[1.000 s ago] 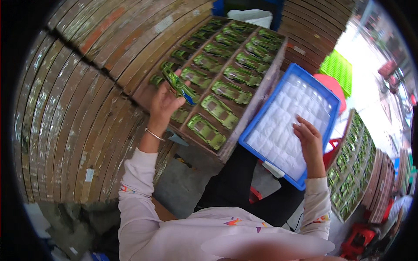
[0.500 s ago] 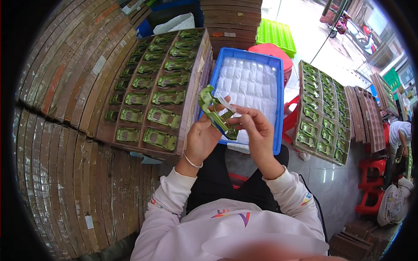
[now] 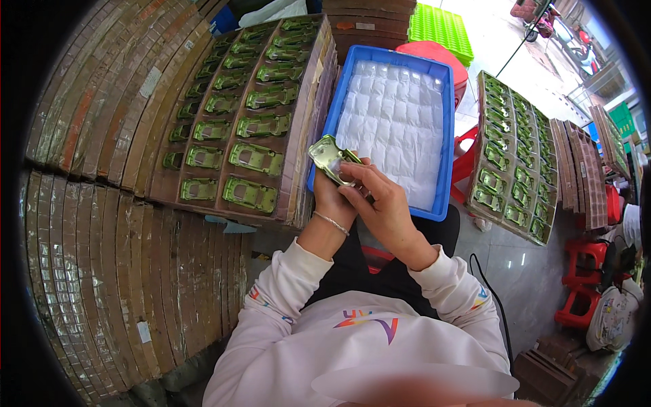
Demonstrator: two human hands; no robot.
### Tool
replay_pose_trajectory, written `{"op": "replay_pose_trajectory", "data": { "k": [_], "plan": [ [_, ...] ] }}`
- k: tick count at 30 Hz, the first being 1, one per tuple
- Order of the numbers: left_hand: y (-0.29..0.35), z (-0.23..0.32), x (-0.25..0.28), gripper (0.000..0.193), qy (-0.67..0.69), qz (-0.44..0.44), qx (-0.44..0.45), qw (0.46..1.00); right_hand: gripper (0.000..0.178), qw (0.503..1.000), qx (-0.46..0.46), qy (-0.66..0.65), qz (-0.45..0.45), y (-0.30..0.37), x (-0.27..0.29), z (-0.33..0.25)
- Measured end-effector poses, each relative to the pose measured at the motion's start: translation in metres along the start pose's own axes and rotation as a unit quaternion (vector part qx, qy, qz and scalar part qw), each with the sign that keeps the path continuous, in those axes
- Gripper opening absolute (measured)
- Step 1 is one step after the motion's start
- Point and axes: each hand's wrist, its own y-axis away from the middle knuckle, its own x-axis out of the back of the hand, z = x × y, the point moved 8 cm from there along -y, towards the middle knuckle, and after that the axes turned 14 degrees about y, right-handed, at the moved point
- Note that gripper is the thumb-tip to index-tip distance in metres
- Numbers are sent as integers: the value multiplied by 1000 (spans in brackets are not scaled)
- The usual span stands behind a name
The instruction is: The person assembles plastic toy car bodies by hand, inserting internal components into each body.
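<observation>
A shiny green toy car body (image 3: 327, 153), with openings where its windows are, is held in front of me over the near left corner of the blue tray. My left hand (image 3: 332, 205) grips it from below, its fingers mostly hidden. From the right, my right hand (image 3: 385, 203) closes over the body, fingertips pressed on its window area and thumb at the near edge. Any small part under those fingertips is too covered to make out. Beneath and beyond, the blue tray (image 3: 447, 122) holds rows of small white packets (image 3: 390, 115).
At left, a compartmented brown tray (image 3: 227, 142) of green car bodies tops a stack, beside tall stacks of brown trays (image 3: 102, 271). Another filled tray (image 3: 515, 156) stands right. Red stools (image 3: 580, 302) and a bright green crate (image 3: 441, 30) are farther off.
The car body has turned to lie flatter, and my hands have come together around it. The whitish clear strip between my fingers earlier no longer shows. The view has shifted slightly.
</observation>
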Motion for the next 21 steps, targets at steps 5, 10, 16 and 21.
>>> {"op": "replay_pose_trajectory", "data": {
  "k": [5, 10, 16, 21],
  "plan": [
    [12, 12, -19, 72, -62, 93, -73, 991, 21, 997, -5, 52, -54, 1, 14, 5],
    [16, 18, -29, 78, -164, 66, -64, 982, 23, 986, 54, 149, -47, 5, 15, 10],
    [12, 20, -24, 80, -206, 63, -78, 973, 25, 946, 125, 291, -71, 8, 10, -6],
    [11, 11, -37, 70, -157, 21, -43, 986, 27, 930, 178, 322, -11, 8, 14, -11]
  ]
}}
